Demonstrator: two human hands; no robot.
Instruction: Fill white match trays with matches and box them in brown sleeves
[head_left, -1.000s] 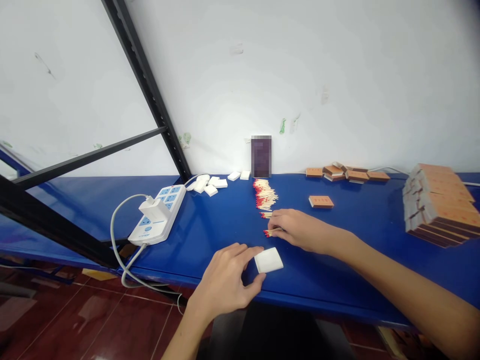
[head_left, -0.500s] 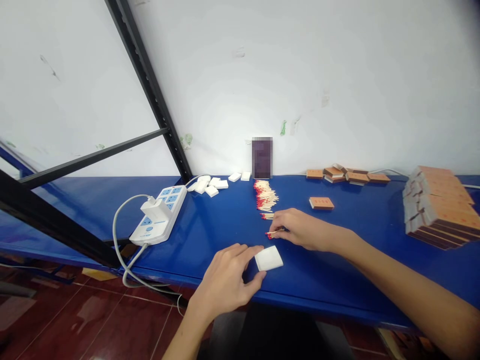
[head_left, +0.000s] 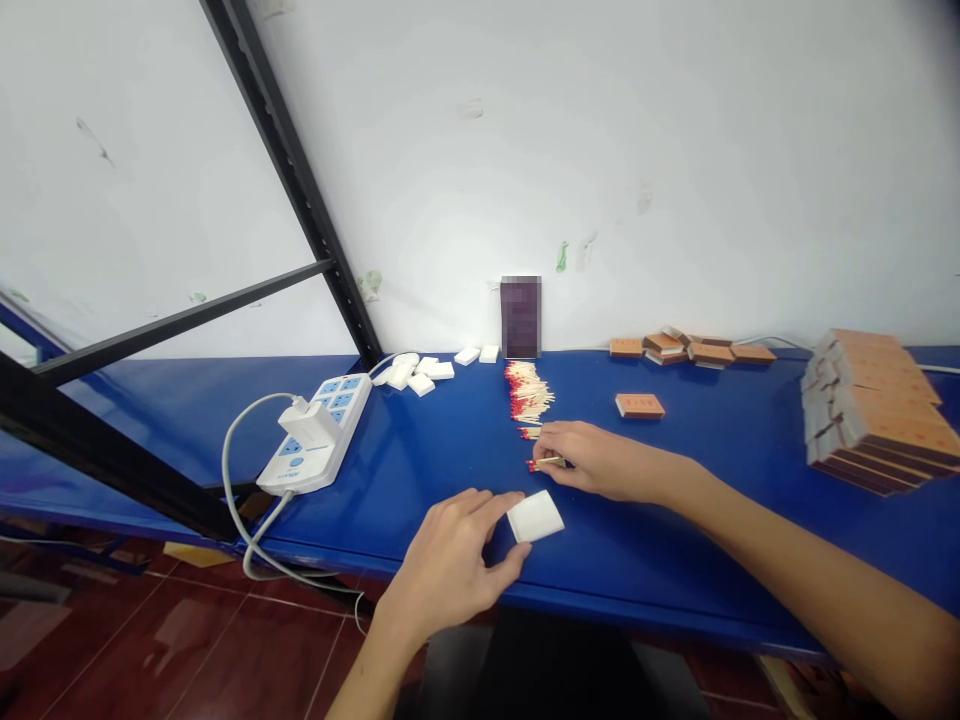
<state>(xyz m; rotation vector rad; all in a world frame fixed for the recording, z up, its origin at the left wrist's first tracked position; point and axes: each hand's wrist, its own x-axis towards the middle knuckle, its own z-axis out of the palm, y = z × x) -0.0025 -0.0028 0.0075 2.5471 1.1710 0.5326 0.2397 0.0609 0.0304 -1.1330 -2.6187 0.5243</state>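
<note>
My left hand (head_left: pixel 461 555) has its thumb and index finger closed on the end of a small white matchbox tray (head_left: pixel 535 517) lying near the table's front edge. Just beyond it, my right hand (head_left: pixel 581 458) pinches a few matches (head_left: pixel 534 465) at the tabletop, their red heads pointing left. A small row of matches (head_left: pixel 528 433) lies right behind those fingers, partly covered by them. Farther back is a larger pile of loose matches (head_left: pixel 529 390), with red heads on the left and pale sticks on the right.
On the blue table (head_left: pixel 442 450) are a power strip (head_left: pixel 319 440) with a white cable at left and several white trays (head_left: pixel 420 370) by the wall. A single orange matchbox (head_left: pixel 640 406), several more matchboxes (head_left: pixel 690 348) and a large stack of matchboxes (head_left: pixel 874 415) occupy the right side.
The right hand's fingers have shifted slightly, and more match heads show together at its fingertips. My left hand keeps its hold on the white tray. The view has moved slightly.
</note>
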